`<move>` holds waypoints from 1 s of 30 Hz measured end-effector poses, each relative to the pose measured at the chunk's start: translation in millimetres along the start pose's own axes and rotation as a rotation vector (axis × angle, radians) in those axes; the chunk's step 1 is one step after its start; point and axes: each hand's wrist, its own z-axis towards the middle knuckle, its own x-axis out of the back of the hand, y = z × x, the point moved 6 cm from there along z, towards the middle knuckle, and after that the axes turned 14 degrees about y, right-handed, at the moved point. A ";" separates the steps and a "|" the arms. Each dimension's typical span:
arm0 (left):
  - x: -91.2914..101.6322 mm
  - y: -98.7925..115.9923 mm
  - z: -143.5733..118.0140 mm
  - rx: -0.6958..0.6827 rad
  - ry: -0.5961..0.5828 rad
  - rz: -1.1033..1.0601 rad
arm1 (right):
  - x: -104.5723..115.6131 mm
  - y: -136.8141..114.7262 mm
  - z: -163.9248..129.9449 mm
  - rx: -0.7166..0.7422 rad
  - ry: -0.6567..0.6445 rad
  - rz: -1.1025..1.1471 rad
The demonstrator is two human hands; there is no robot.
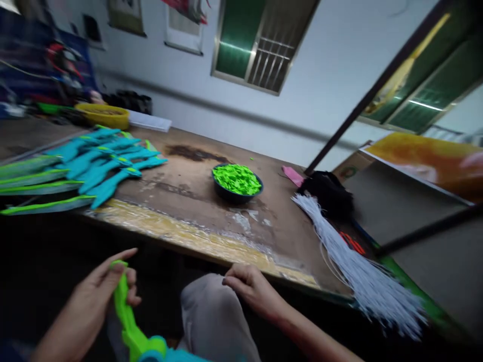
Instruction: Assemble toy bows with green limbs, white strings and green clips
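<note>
Slanting from about eleven o'clock down to five, the green-and-teal piece [126, 314] lies below the table's near edge, its upper green end in the left hand [96, 286] and its teal part running out past the bottom of the view toward four o'clock. The left hand is clearly the nearer: its thumb and bent fingers grip the green end, while the index finger sticks out free toward two o'clock. From the right hand [251, 289], the piece's visible lower part lies at eight o'clock, well apart from the fingers, with the knee [211, 311] between. Those right fingers curl inward at the knee's upper edge; whether they are clenched, pinch something small or rest against the cloth, one cannot tell. At twelve o'clock from the right hand, on the table [184, 201], sits the bowl [236, 197], heaped with green chips [237, 177]; the white strands [354, 266] fan out at three o'clock, and teal pieces [101, 156] lie in rows at twelve from the left hand.
</note>
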 end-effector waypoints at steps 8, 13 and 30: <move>-6.2 3.1 -25.5 -0.015 0.032 -0.370 | -76.7 -57.8 31.7 -0.025 -0.100 0.332; 2.1 0.8 -24.0 -0.074 0.075 -0.462 | -91.7 -59.3 30.1 -0.042 -0.112 0.361; -11.7 30.8 -62.6 -0.088 -0.378 -0.861 | -87.0 -199.2 6.0 0.420 -0.114 0.550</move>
